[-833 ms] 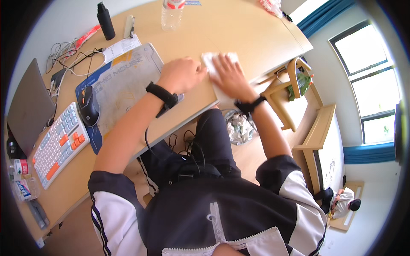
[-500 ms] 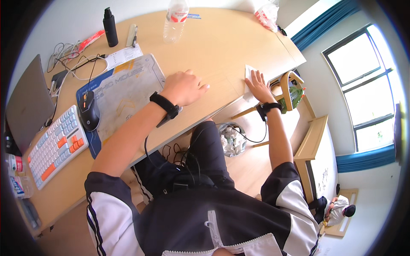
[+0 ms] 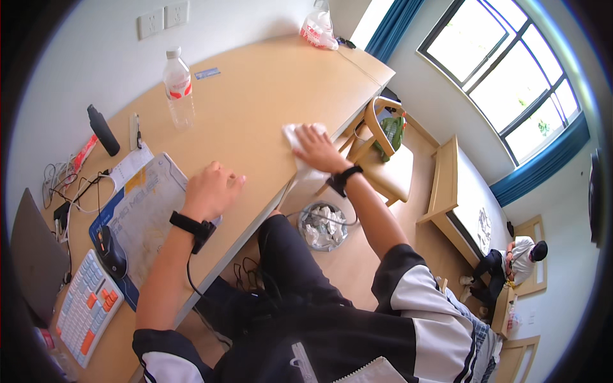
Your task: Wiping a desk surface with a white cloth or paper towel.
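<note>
My right hand (image 3: pixel 317 150) presses a crumpled white tissue (image 3: pixel 291 136) onto the wooden desk (image 3: pixel 249 96) near its front edge. Its fingers lie over the tissue and hold it, with parts sticking out around them. On the desk beside the right edge of the mouse pad (image 3: pixel 143 204) rests my left hand (image 3: pixel 212 189), its fingers curled in and the thumb out. Nothing shows in it, though its underside is hidden. Both wrists wear black straps. A clear plastic bottle (image 3: pixel 179 96) stands upright beyond my left hand.
To the left are a black mouse (image 3: pixel 112 253), a keyboard (image 3: pixel 87 306), a laptop (image 3: pixel 38 255), cables and a black bottle (image 3: pixel 103 131). A plastic bag (image 3: pixel 318 29) sits at the far corner. Beside the desk stand a wastebasket (image 3: pixel 324 226) of tissues and a chair (image 3: pixel 389 169). Another person (image 3: pixel 520 258) sits far right.
My right hand has slid with the tissue from the front edge farther onto the desk. My left hand stays beside the mouse pad. The view has turned toward the right.
</note>
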Demonstrator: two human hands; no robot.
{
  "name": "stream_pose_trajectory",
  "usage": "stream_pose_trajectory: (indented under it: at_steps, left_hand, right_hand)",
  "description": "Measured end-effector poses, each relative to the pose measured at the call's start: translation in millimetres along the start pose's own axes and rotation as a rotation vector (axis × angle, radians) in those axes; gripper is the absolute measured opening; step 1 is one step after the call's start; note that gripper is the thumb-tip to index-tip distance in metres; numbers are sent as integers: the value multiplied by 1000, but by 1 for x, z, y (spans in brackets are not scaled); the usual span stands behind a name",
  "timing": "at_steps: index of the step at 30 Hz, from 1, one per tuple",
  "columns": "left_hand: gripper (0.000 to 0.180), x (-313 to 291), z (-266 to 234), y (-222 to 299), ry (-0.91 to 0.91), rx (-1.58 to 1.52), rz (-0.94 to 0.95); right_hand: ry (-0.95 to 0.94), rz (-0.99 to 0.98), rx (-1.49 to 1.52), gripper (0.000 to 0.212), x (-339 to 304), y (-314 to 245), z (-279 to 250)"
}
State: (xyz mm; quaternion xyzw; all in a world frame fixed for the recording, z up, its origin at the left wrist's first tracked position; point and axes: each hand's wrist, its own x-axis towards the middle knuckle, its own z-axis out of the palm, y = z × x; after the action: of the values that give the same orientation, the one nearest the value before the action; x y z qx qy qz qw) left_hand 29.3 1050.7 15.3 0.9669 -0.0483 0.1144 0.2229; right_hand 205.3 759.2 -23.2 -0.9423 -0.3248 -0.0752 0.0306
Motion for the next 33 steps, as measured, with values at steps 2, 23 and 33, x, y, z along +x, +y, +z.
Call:
stream_pose_trajectory:
  at_steps: [2,23,33]
  left_hand:
    - [37,4,-10,7,-64,-6,-33]
    - [53,5,-4,-11,-90,8,-74]
    - [59,6,-9,-4,-160,28,-23]
  right_hand:
    - [8,119,-3,74,16,6,6]
    - [88,-136,-58,78,21,-133,28]
    - [38,90,52,79,-16,-77,4]
